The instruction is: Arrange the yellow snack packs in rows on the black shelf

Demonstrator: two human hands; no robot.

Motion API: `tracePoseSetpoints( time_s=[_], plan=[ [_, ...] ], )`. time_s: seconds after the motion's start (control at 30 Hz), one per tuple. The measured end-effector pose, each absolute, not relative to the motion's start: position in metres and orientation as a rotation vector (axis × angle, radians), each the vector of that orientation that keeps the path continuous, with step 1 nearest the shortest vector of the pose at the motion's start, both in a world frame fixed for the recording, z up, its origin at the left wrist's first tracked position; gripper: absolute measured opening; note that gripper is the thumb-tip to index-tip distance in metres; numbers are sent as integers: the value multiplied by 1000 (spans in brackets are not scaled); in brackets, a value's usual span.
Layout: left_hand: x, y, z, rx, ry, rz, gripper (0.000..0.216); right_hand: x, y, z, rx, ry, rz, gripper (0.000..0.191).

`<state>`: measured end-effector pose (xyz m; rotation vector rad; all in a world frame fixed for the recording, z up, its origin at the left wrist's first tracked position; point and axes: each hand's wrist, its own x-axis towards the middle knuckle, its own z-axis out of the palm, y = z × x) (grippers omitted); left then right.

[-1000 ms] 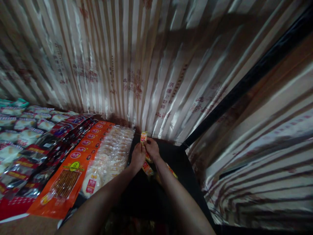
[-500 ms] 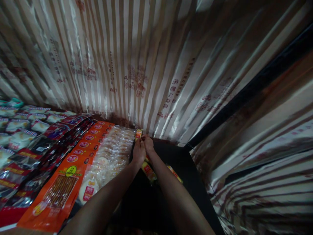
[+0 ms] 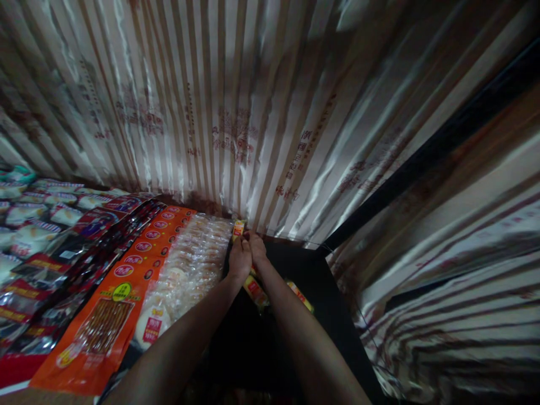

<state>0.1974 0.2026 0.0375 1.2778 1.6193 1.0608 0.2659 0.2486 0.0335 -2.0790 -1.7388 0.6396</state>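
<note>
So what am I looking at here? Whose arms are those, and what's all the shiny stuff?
There is no machine here. A person wears a camera on the head, so you see what they see, looking down at their own two bare arms. The left hand and right hand meet at the far end of a dark surface. Together they pinch a strip of small yellow-and-red packets; more of the strip trails back under the wrists. To the left lie rows of snacks: clear bags of pale round crackers, then orange packets, then dark and red ones. The shiny striped sheet behind is a glossy covering with red printing.
</note>
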Motion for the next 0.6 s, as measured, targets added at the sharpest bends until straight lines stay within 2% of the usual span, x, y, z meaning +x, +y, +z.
tracePoseSetpoints(
  time_s=[0.13, 0.3, 0.43, 0.6],
  plan=[
    [198, 196, 39, 1340, 1650, 1066, 38, 274, 234, 41, -2055, -1753, 593, 28],
    [198, 169, 35, 1455, 1777, 999, 34, 292, 207, 47, -1963, -1834, 602, 22],
    [200, 134, 31, 1671, 1826, 982, 37, 306, 186, 47, -1966, -1836, 628, 22],
    [202, 94, 26, 1801, 1799, 761, 46, 313, 164, 45, -2004, -1992, 573, 26]
  ],
)
